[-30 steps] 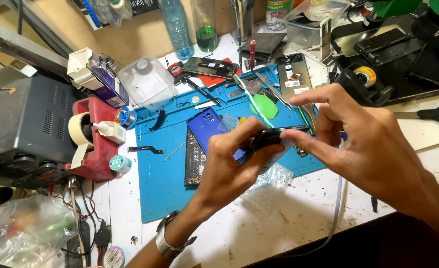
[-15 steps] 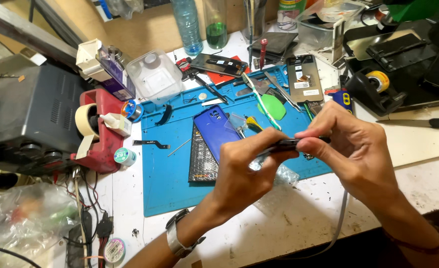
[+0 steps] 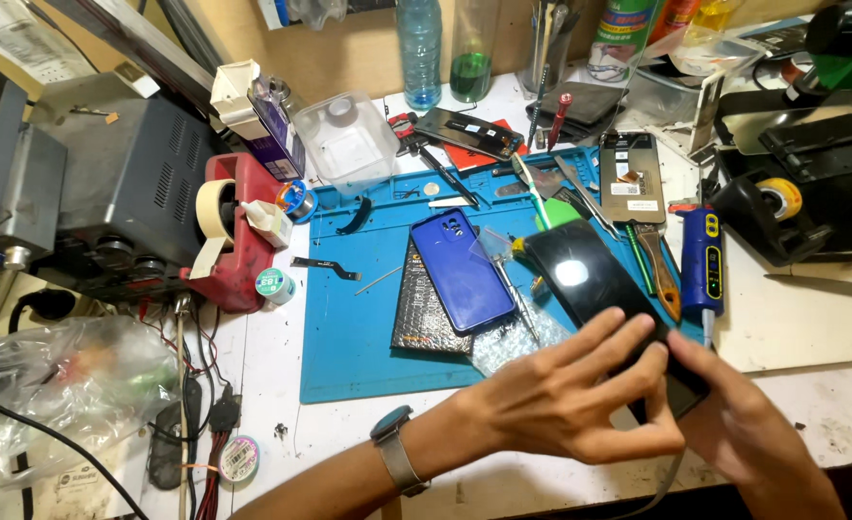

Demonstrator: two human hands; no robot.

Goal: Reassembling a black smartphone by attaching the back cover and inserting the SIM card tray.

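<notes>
A: Item one, the thing in hand?

B: A black phone, glossy face up and catching a glare, is lying tilted from centre frame toward the lower right. Its near end is sitting between both hands; its far end is reaching over the right edge of the blue mat.

A: Hands?

B: The left hand, wearing a wrist watch, is closing fingers and thumb around the phone's near end at lower centre. The right hand is gripping the same end from the lower right, partly hidden behind the left.

A: Neighbours on the mat?

B: A blue phone back cover is resting on a dark patterned pad, just left of the black phone. A scrap of clear bubble wrap is lying between them, touching the left fingertips' area. A blue handled tool and a brush are lying just right of the phone.

A: Edges and open room?

B: The desk is showing bare white at right centre and along the bottom edge below the mat. The mat's lower left is lying open. At frame left, a red tape dispenser and a clear plastic bag are crowding the desk; bottles and tools are lining the top edge.
</notes>
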